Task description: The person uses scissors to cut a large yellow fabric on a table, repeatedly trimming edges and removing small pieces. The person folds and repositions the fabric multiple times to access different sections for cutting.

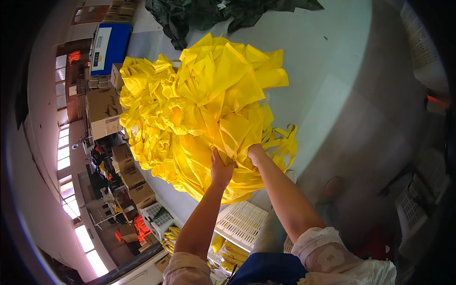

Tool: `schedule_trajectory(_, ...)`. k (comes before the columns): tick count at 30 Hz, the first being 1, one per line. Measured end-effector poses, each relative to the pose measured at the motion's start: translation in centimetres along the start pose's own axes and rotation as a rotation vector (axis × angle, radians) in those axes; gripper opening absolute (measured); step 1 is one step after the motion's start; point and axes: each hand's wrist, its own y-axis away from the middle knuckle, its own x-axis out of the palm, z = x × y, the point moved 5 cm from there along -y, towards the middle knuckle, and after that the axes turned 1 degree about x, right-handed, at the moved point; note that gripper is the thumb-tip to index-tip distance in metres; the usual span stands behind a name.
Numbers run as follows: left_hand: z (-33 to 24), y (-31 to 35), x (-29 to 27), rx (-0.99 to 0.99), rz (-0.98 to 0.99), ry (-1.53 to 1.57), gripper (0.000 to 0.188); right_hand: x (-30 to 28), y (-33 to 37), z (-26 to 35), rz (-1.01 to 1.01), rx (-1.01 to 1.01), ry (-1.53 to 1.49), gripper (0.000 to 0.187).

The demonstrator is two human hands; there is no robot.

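Note:
A large heap of bright yellow, thin, crinkled garments [190,114] covers much of the pale table [327,61]. Gathered, elastic-looking cuffs show in the heap, and narrow yellow straps hang out at its right side. At the near part, my left hand [222,171] is closed on a fold of the yellow garment, thumb uppermost. A short way to the right, my right hand [255,153] holds the same yellow material, its fingers mostly hidden in the folds. Between my hands the cloth is bunched and creased. Which single piece I hold cannot be made out within the heap.
Dark green material [209,19] lies at the table's far edge. A blue and white case [111,47] and cardboard boxes [103,111] stand along the left. Below the table's near edge sits a white slatted crate [243,223] beside bundled yellow items [232,255].

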Motion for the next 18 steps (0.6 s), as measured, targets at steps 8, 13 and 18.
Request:
schedule_trajectory(8, 0.8, -0.5, 0.5, 0.027, 0.017, 0.047, 0.073, -0.6, -2.7, -3.3, 0.206, -0.371, -0.032, 0.047)
schedule_trajectory(13, 2.2, -0.1, 0.4, -0.027, 0.020, 0.092, 0.070, -10.4, -2.4, -3.2, -0.076, -0.137, -0.386, 0.051)
schedule_trajectory(18, 0.4, -0.7, 0.4, 0.042, 0.032, 0.010, 0.068, -6.9, -7.2, -9.5, 0.202, -0.509, 1.292, 0.055)
